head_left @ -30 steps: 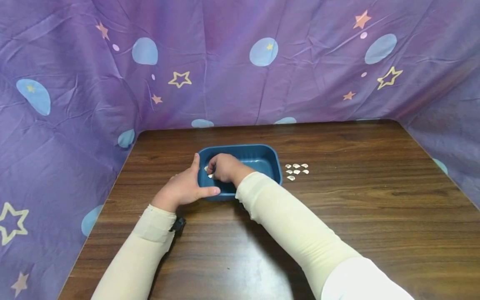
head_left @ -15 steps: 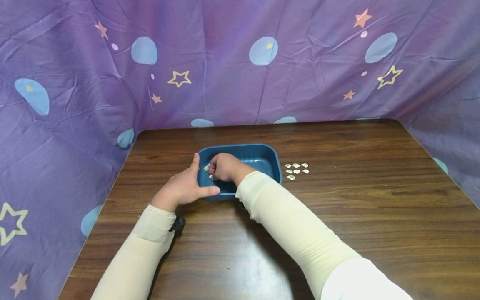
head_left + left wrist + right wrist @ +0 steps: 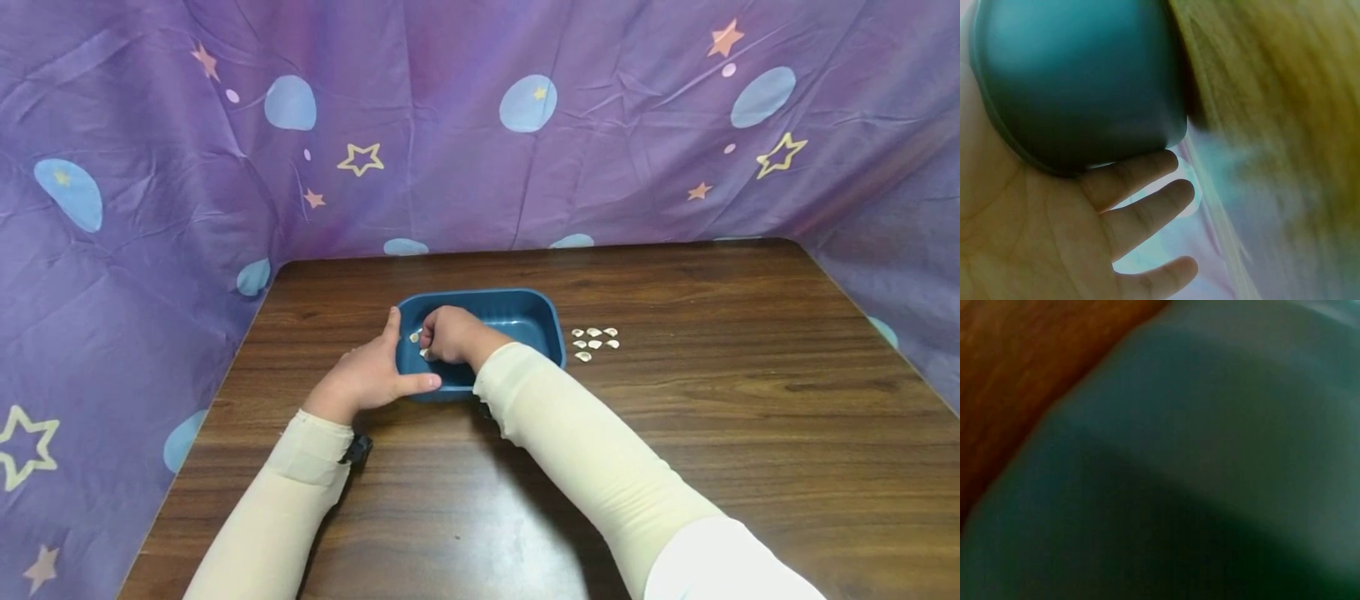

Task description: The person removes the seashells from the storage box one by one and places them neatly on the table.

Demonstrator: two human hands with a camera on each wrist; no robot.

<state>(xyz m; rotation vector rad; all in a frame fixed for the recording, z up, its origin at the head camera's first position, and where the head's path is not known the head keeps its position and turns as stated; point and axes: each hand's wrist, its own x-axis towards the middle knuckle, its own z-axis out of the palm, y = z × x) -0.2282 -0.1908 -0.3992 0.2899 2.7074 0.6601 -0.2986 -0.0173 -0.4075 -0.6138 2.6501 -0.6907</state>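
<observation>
My left hand (image 3: 363, 375) rests against the left end of a blue rectangular tub (image 3: 557, 325), thumb along the front rim and index finger at the far corner. The left wrist view shows its other fingers (image 3: 1154, 219) straight and spread beneath the tub's end wall (image 3: 1091, 81). Inside the tub, my right hand (image 3: 453, 335) has its fingers curled down and pinches a small white seashell (image 3: 424, 354) near the bottom. Another seashell (image 3: 414, 337) lies just left of those fingers. The right wrist view is blurred and shows mostly the tub's blue surface (image 3: 1179, 425).
Several small seashells (image 3: 594, 343) lie in short rows on the brown wooden table (image 3: 720, 358), just right of the tub. A purple patterned cloth (image 3: 450, 192) hangs behind the table and at both sides.
My right hand has shifted slightly right inside the tub with the seashell at its fingertips, and the other seashell shows more fully. The left hand stays in place.
</observation>
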